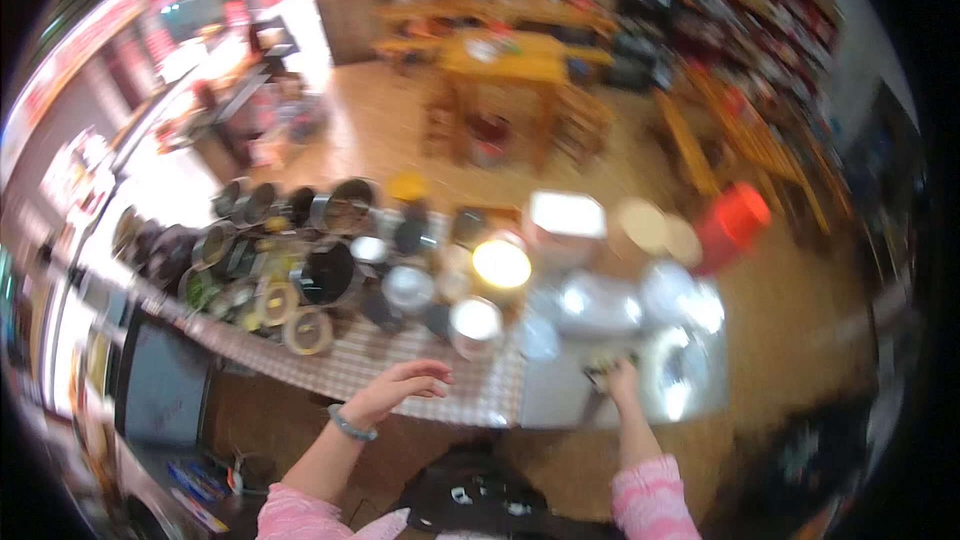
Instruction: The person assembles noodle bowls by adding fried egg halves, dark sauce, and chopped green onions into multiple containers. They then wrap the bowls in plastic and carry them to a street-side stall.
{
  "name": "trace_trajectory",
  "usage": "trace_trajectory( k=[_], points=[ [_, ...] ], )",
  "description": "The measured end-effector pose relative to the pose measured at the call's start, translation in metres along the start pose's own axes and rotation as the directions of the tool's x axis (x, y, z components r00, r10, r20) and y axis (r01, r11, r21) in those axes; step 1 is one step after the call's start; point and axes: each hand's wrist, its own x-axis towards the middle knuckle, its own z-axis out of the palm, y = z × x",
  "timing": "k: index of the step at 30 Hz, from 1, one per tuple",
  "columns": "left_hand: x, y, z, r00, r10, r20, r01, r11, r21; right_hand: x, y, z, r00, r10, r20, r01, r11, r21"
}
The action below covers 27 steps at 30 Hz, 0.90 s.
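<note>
My left hand, with a bangle on its wrist, is raised over the front edge of the checkered tablecloth; its fingers are apart and nothing is in it. At the metal-topped part of the table, my right hand is closed on a small dark-and-pale item, too blurred to name. A blue-white round dish lies left of that hand. Beyond it are a shiny metal tray and a pale bowl. A white tub stands between my hands, farther back.
Several pots and bowls of food, among them a dark pot, crowd the left side. A white box and a red bucket stand at the back right. A dark flat panel is at the near left. Wooden tables stand farther off.
</note>
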Motion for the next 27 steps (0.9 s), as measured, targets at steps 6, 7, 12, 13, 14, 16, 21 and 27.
trace_trajectory(
  k=[6,7,12,13,14,16,21,27],
  points=[
    [0.133,-0.096,0.189,0.832,-0.476,0.286,0.554,0.739,-0.384,-0.082,-0.027,-0.057,0.973,-0.176,0.15,0.143,0.967,0.211],
    [0.146,-0.11,0.211,0.868,-0.442,0.226,0.496,0.793,-0.355,-0.098,-0.027,-0.07,0.95,-0.287,0.122,0.244,0.929,0.278],
    [0.199,-0.159,0.311,0.975,-0.204,-0.086,0.172,0.943,-0.285,-0.115,0.016,-0.143,0.992,-0.118,0.051,0.073,0.843,0.532],
    [0.214,-0.163,0.32,0.989,-0.036,-0.144,0.006,0.979,-0.204,-0.116,0.031,-0.158,0.971,-0.225,-0.077,0.23,0.809,0.541],
    [0.228,-0.166,0.326,0.986,0.037,-0.162,-0.071,0.975,-0.209,-0.118,0.051,-0.177,0.964,-0.247,-0.099,0.258,0.775,0.577],
    [0.262,-0.165,0.333,0.859,0.12,-0.497,-0.208,0.97,-0.125,-0.118,0.099,-0.226,0.971,-0.226,-0.074,0.223,0.758,0.613],
    [0.312,-0.134,0.355,0.872,-0.138,-0.469,0.007,0.963,-0.27,-0.093,0.228,-0.36,0.991,0.114,0.064,-0.13,0.797,0.59],
    [0.408,-0.068,0.507,0.757,0.382,-0.529,-0.314,0.924,0.218,-0.002,0.353,-0.458,0.965,0.181,-0.192,-0.024,0.786,0.618]
  ],
)
